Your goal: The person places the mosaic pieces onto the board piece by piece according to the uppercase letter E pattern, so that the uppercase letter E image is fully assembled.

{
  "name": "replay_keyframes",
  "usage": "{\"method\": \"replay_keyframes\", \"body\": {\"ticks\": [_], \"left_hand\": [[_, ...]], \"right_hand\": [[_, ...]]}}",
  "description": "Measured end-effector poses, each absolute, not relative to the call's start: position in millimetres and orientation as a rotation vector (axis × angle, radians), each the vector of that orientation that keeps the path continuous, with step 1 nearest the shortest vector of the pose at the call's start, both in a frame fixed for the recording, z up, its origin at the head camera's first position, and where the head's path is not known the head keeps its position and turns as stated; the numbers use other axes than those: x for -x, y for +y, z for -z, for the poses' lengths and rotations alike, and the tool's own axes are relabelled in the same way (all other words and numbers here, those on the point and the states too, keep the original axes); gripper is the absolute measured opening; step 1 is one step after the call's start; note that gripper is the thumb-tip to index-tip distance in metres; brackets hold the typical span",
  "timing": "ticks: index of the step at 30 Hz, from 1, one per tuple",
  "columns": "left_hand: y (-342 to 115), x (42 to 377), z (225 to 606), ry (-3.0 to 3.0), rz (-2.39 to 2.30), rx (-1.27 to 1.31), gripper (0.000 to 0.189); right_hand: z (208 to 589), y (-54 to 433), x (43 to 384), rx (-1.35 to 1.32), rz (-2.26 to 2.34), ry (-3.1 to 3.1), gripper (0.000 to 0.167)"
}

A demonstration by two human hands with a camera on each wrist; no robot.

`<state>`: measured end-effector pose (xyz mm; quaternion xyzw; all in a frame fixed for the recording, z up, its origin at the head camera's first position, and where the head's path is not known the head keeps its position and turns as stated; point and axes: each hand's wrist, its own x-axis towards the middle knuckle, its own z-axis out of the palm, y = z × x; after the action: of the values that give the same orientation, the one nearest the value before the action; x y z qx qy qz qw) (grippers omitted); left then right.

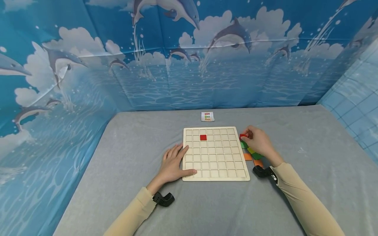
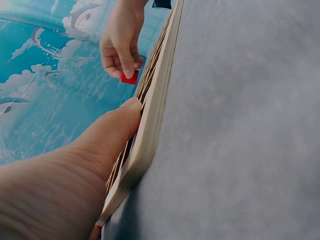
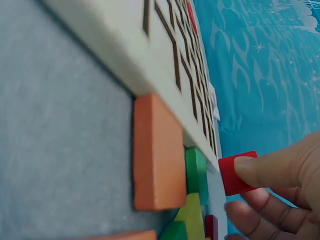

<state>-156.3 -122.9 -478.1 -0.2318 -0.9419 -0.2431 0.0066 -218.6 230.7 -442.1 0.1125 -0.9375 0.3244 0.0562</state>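
A wooden grid board [image 1: 218, 178] lies flat on the grey cloth, with one red square tile [image 1: 203, 137] set in a cell of an upper row. My left hand [image 1: 172, 165] is spread at the board's left side; its thumb rests on the near left part and the other fingers lie along the edge. Beyond the board's right edge, my right hand [image 1: 260, 141] pinches another red tile [image 3: 235, 175] between thumb and fingers. Below that hand are loose tiles: an orange one [image 3: 160, 155], a green one [image 3: 196, 172] and a yellow one [image 3: 192, 215], among others.
Behind the board lies a small card [image 1: 207, 116] printed with a coloured grid. A dolphin-patterned curtain [image 1: 183, 82] stands along the back and left of the table [image 1: 133, 144]. Black wrist devices sit on both forearms.
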Motion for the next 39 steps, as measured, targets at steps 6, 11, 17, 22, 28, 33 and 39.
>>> {"method": "replay_keyframes", "body": {"ticks": [6, 11, 17, 22, 28, 33, 39], "left_hand": [[-123, 156, 477, -2.952, 0.761, 0.72, 0.096], [-122, 156, 477, -2.947, 0.772, 0.725, 0.096], [-123, 156, 477, -2.951, 0.779, 0.726, 0.096], [-123, 155, 477, -2.952, 0.776, 0.727, 0.096], [-122, 156, 476, -2.954, 0.767, 0.72, 0.096], [-122, 156, 477, -2.965, 0.758, 0.713, 0.096], [-122, 155, 476, -2.969, 0.753, 0.704, 0.096]], "right_hand": [[439, 226, 218, -0.377, -1.071, -2.778, 0.015], [438, 217, 219, -0.383, -1.123, -2.725, 0.013], [437, 205, 221, -0.442, -1.179, -2.694, 0.013], [439, 194, 223, -0.472, -1.18, -2.689, 0.011], [442, 180, 228, -0.526, -1.215, -2.713, 0.008], [443, 168, 231, -0.547, -1.216, -2.735, 0.007], [445, 158, 236, -0.553, -1.186, -2.754, 0.005]]}}
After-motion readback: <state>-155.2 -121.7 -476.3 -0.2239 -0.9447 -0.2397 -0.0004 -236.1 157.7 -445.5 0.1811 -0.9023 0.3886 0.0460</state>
